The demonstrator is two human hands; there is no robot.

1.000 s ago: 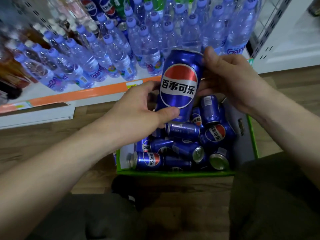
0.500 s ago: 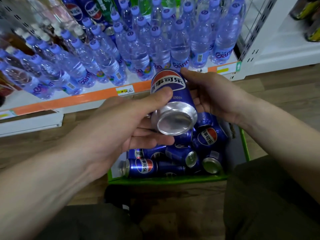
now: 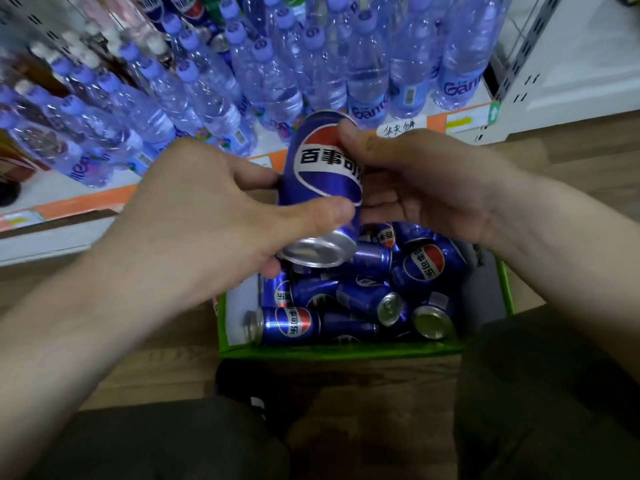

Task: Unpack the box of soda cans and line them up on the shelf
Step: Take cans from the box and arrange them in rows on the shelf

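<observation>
Nearest me are my knees in dark trousers and the wooden floor (image 3: pixel 104 368). Just beyond stands the green-rimmed box (image 3: pixel 346 351), open, with a jumble of blue soda cans (image 3: pixel 429 268) lying on their sides and across each other inside it.

Above the box I hold one can (image 3: pixel 323 168) between both hands. My left hand (image 3: pixel 207 216) wraps the lower body, thumb laid across the front just above the silver end, which tips toward me. My right hand (image 3: pixel 426 181) grips the upper part, thumb pressed on the label near the far end, fingers curled behind. So both hands are closed around this single can and neither is free.

Past it is the bottom shelf (image 3: pixel 79 199) with its orange price strip, packed with clear water bottles (image 3: pixel 287 88) in blue caps. I see no open gap for cans from here; further cola bottles show at the very top, blurred.

I judge the step in hand is turning the can upright before it goes out. To do it well I would work out which end bears the tab, which I cannot tell, turn that end up, then pass the can to one hand gripping mid-body so the base lands flat. I would choose the spot first, set the label forward, and keep my wrist clear of the bottles, which stand close and could topple.
</observation>
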